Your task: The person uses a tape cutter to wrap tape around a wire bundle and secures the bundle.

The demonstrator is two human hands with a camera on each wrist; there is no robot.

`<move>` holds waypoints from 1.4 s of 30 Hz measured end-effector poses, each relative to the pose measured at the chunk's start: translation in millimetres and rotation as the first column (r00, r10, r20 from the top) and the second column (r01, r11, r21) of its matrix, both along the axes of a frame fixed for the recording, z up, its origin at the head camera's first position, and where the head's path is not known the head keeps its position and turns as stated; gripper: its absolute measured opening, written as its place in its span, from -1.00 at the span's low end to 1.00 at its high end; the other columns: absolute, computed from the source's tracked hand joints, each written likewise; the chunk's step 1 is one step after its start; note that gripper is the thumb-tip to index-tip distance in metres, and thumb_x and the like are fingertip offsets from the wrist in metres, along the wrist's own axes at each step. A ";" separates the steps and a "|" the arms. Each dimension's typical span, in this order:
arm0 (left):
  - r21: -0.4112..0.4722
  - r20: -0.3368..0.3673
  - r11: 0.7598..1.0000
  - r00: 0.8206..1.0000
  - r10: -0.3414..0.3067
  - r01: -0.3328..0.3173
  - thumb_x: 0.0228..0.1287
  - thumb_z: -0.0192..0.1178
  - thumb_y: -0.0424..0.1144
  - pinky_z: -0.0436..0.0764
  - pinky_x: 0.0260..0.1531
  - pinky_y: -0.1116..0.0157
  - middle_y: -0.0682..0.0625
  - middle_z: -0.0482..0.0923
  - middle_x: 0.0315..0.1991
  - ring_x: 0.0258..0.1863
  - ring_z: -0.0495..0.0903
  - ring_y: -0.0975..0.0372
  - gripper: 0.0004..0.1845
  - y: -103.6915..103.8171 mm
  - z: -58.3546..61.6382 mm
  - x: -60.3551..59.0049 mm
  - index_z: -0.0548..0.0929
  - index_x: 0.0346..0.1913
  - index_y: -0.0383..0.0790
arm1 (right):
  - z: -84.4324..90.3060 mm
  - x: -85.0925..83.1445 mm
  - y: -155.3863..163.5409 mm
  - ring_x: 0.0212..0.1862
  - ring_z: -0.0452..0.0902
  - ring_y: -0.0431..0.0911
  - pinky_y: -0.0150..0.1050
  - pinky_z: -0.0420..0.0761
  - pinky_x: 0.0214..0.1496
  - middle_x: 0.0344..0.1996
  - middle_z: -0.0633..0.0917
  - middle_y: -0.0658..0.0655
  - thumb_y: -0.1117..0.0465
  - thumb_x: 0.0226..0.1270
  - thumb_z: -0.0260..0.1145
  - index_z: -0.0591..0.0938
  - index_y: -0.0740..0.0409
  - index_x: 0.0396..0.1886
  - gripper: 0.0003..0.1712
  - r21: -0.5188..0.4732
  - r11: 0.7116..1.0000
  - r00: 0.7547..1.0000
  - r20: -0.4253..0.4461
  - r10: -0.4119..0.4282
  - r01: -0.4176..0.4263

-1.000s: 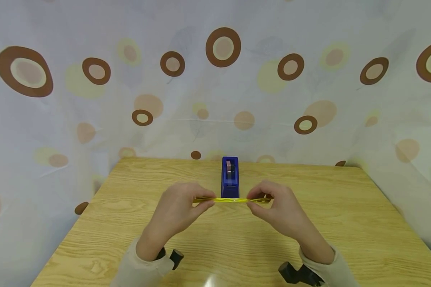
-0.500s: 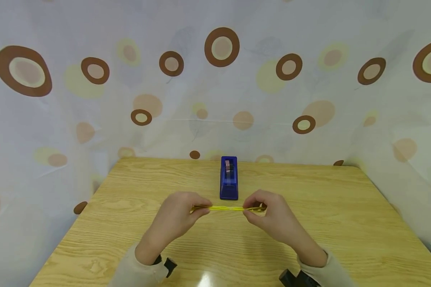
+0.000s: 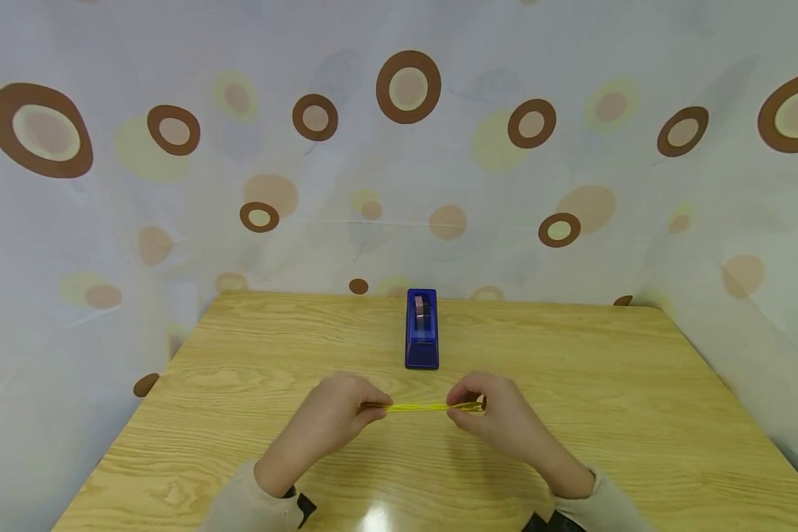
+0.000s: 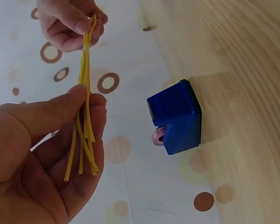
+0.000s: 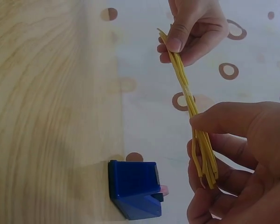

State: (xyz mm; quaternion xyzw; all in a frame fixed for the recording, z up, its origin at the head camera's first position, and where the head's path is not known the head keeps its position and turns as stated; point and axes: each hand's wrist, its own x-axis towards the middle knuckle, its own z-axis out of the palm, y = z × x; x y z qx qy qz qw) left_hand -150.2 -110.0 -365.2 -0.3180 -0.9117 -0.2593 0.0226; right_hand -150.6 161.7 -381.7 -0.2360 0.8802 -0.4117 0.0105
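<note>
Between both hands a bundle of thin yellow wires [image 3: 417, 407] is held level, side to side, close in front of the person. My left hand [image 3: 335, 417] pinches one side of it between thumb and fingers. On the other side my right hand [image 3: 502, 421] pinches it the same way. Loose wire ends [image 4: 84, 158] fan out past the left thumb, over the curled fingers. A shiny clear band, like tape [image 5: 186, 91], wraps the bundle between the hands. Past the right thumb the wires spread slightly, as the right wrist view shows.
A blue tape dispenser [image 3: 422, 347] with a pinkish roll stands on the wooden table [image 3: 572, 369], beyond the hands. Behind the table hangs a pale curtain [image 3: 346, 170] with brown ring patterns. Dark wrist mounts [image 3: 306, 508] show at the cuffs.
Both hands have drawn the wire bundle back toward the person, away from the tape dispenser, which now shows whole. The grip on the wires stays the same.
</note>
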 end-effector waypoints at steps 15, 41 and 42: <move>-0.073 0.100 0.995 0.993 -0.064 0.071 0.20 0.38 -0.38 0.61 -0.29 0.42 0.10 0.75 -0.22 -0.27 0.68 0.33 -0.83 -3.1 -25.6 -9.0 0.82 -0.16 -0.13 | -33.9 -5.0 0.3 -0.28 0.57 -0.22 -0.25 0.60 -0.21 -0.36 0.70 -0.03 0.39 0.19 0.43 0.71 0.08 -0.39 -0.88 0.011 0.996 0.996 0.032 0.086 -0.087; -0.147 0.164 0.987 0.986 -0.043 0.067 0.04 0.46 -0.44 0.57 -0.38 0.43 0.19 0.71 -0.40 -0.43 0.59 0.45 -0.83 -0.6 -53.2 -21.2 0.83 -0.36 -0.07 | -53.4 -13.7 -6.0 -0.44 0.49 -0.32 -0.33 0.53 -0.39 -0.52 0.62 -0.17 0.43 0.06 0.49 0.69 0.02 -0.51 -0.78 0.131 0.981 0.986 0.098 0.132 -0.144; -0.152 0.171 0.986 0.985 -0.039 0.065 0.04 0.47 -0.44 0.57 -0.38 0.43 0.20 0.70 -0.41 -0.44 0.59 0.45 -0.83 -0.4 -53.8 -21.4 0.83 -0.37 -0.06 | -53.5 -14.3 -6.0 -0.45 0.48 -0.32 -0.33 0.53 -0.39 -0.52 0.62 -0.17 0.43 0.06 0.50 0.69 0.02 -0.52 -0.78 0.134 0.980 0.986 0.101 0.137 -0.150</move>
